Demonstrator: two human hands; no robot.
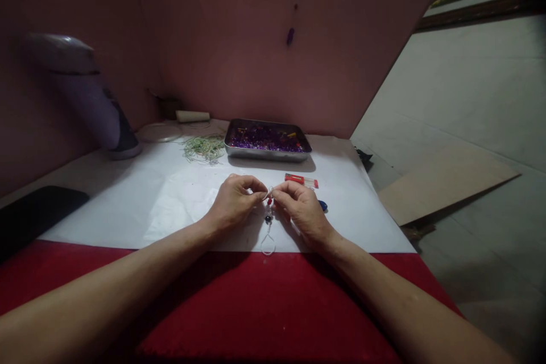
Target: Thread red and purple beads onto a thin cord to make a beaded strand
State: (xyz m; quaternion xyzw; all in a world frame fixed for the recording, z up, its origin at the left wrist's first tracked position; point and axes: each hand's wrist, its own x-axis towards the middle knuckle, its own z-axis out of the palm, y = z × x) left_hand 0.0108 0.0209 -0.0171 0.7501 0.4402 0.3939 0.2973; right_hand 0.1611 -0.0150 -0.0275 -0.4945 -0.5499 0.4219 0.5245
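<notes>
My left hand [236,199] and my right hand [301,207] meet at the middle of the white sheet, fingertips pinched on the upper end of a thin pale cord. Below the fingertips the cord carries a red bead [269,201] and a dark bead [268,219]. It ends in a white loop [268,245] near the sheet's front edge. Just beyond my right hand lies a red packet [294,178] with pale sticks beside it. A dark blue object [323,205] shows partly behind that hand.
A metal tray [268,154] of purple beads stands at the back, with tangled green threads [203,148] to its left. A purple bottle [91,96] and a black object [42,213] are at the left. A beaded strand [290,36] hangs against the pink wall.
</notes>
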